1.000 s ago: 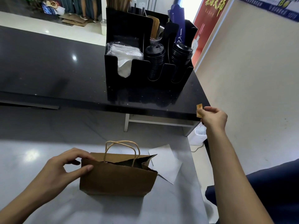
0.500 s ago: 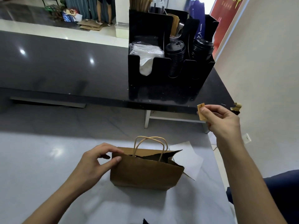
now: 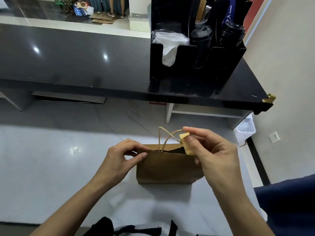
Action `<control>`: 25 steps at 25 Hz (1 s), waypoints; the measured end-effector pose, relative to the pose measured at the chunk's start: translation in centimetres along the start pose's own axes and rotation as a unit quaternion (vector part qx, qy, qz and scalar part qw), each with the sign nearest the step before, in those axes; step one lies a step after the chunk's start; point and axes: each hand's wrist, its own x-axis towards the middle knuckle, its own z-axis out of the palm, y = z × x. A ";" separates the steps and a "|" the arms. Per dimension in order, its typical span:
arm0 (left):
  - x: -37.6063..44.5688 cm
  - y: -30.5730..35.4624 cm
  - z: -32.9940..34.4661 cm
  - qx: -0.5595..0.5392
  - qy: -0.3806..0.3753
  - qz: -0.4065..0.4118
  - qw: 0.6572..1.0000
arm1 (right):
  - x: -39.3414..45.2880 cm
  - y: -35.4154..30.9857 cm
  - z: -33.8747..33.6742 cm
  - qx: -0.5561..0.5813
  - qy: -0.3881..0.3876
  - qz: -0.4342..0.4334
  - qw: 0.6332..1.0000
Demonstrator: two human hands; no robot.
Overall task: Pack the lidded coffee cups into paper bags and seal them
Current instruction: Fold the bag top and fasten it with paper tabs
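Paper bag (image 3: 167,166) standing upright on white desk (image 3: 51,167), centre frame, mouth open, twine handles (image 3: 164,137) sticking up. Left hand (image 3: 119,160) pinching bag's top rim at its 9 o'clock corner, thumb and forefinger curled round paper. Right hand (image 3: 213,154) hovering over bag's 3 o'clock corner, fingers (image 3: 190,139) pinching tan tape strip (image 3: 186,143) just above rim. Black organiser (image 3: 196,65) sitting at 12 o'clock on dark counter (image 3: 76,62), well apart from bag.

Bare white counter (image 3: 51,167) lies left of the paper bag (image 3: 167,167); the black shelf (image 3: 85,65) overhangs behind.
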 end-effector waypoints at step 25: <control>-1.7 -0.6 -0.3 -0.005 -0.007 0.047 0.999 | -2.2 4.7 7.6 -0.023 -0.034 0.086 0.995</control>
